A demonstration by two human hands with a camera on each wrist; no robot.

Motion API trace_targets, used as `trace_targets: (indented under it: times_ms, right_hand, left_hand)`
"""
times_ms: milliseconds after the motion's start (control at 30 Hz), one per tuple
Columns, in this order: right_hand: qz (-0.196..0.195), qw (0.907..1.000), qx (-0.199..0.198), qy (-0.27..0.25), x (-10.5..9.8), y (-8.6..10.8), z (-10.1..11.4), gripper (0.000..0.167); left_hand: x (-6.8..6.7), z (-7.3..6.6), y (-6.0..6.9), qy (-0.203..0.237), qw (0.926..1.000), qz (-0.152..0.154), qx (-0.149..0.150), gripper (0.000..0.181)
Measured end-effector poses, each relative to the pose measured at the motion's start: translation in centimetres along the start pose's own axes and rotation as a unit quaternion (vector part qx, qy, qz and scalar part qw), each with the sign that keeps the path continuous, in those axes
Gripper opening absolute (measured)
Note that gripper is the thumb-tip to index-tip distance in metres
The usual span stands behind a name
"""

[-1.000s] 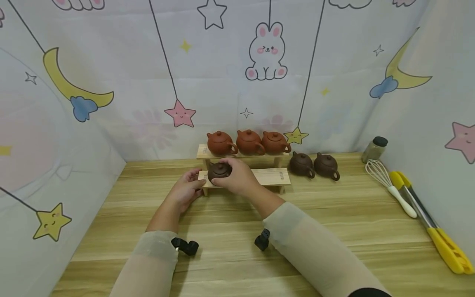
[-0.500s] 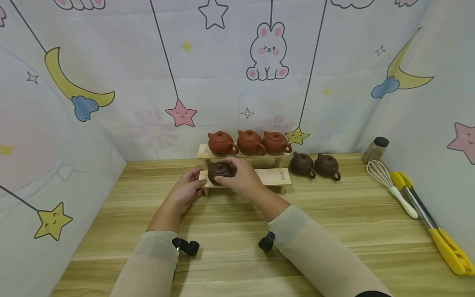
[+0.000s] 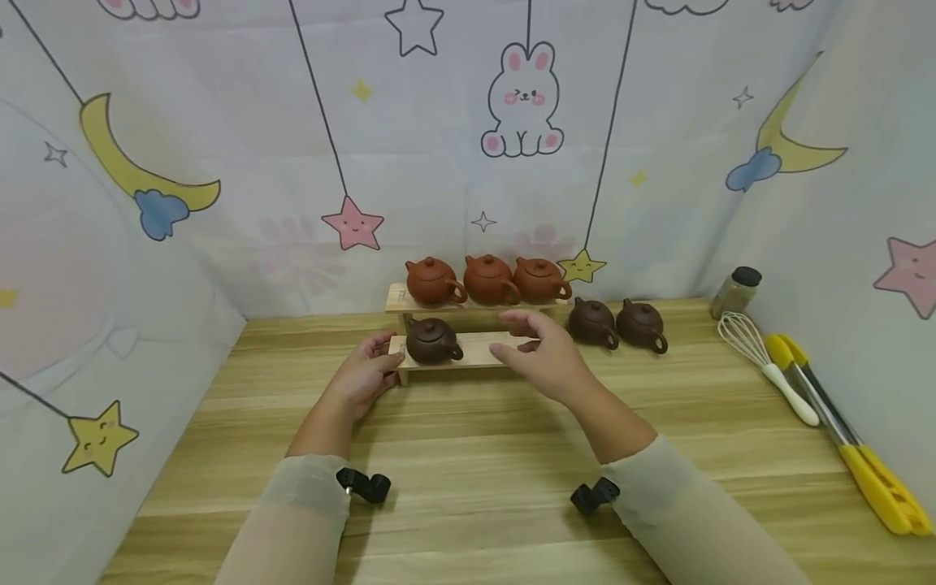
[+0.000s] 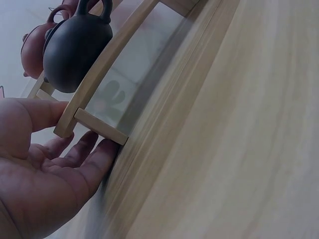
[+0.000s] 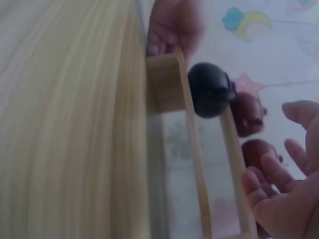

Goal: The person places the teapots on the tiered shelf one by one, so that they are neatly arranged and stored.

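Observation:
A dark brown teapot (image 3: 431, 341) stands upright at the left end of the lower wooden shelf (image 3: 475, 351), its handle towards the right. My left hand (image 3: 363, 375) grips that shelf's left end; in the left wrist view the thumb lies on the board (image 4: 97, 74) and the fingers are around the end leg. My right hand (image 3: 548, 357) is over the shelf's right part, fingers spread and relaxed, holding nothing. Two more dark teapots (image 3: 593, 323) (image 3: 641, 325) stand on the table, just right of the shelves.
Three reddish-brown teapots (image 3: 431, 282) line the upper shelf (image 3: 398, 298) behind. At the table's right side are a jar with a black lid (image 3: 735, 294), a whisk (image 3: 768, 370) and yellow-handled tongs (image 3: 848, 439). A patterned cloth (image 3: 439, 179) hangs behind and at both sides.
My right hand has let go of the dark teapot and moved right, fingers apart. The teapot stays on the shelf's left end. The left hand has kept its place.

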State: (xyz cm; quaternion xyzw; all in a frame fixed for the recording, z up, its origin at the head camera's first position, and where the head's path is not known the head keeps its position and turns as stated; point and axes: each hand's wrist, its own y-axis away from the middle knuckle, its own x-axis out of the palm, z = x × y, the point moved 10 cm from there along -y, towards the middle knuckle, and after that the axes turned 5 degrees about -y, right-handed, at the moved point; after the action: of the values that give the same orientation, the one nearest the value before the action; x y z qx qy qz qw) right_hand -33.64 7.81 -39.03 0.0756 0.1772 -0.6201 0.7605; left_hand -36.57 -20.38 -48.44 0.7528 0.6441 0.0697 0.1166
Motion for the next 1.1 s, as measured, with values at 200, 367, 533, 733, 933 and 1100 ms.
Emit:
trace_targets:
  times_ms: [200,367,533,733,933,1100]
  right_hand:
    - [-0.027,0.9996,0.004,0.01,-4.0,1.1,-1.6,0.055]
    - [-0.06,0.9981,0.003,0.018,-7.3,1.3,-2.9,0.059]
    - [-0.087,0.9954,0.003,0.039,-10.1,1.6,-3.8,0.061]
    - [-0.107,0.9924,0.02,0.058,-13.2,1.4,-5.3,0.068]
    - [-0.109,0.991,0.041,0.067,-16.1,0.7,-7.5,0.073]
    - [-0.127,0.9881,0.049,0.071,-18.2,0.2,-8.6,0.075]
  left_hand:
    - [0.1,0.1,-0.1,0.006,1.0,0.004,0.003,0.07]
    - [0.2,0.1,0.0,0.007,1.0,0.002,0.002,0.07]
    - [0.4,0.2,-0.1,0.008,1.0,0.001,0.003,0.07]
    - [0.3,0.2,-0.1,0.01,0.9999,-0.001,0.004,0.069]
    - [0.0,0.3,-0.1,0.007,1.0,-0.003,0.002,0.07]
    - [-0.2,0.2,-0.1,0.008,1.0,-0.006,0.002,0.07]
